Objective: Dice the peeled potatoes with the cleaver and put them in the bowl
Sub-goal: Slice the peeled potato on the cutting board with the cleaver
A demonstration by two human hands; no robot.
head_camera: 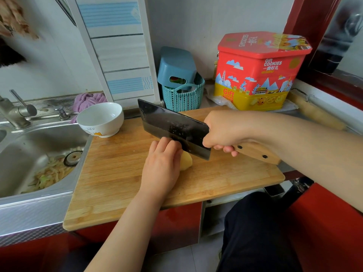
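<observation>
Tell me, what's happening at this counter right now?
A person is cutting a peeled potato on a wooden cutting board. The left hand holds the potato down while the right hand grips the cleaver by its wooden handle, blade set against the potato. A white bowl stands at the board's far left corner; no pieces show in it. Peelings lie in the sink.

Left hand (163,163) lies palm-down, fingers curled forward (tips hidden); right hand (225,132) is fisted, knuckles up.
</observation>
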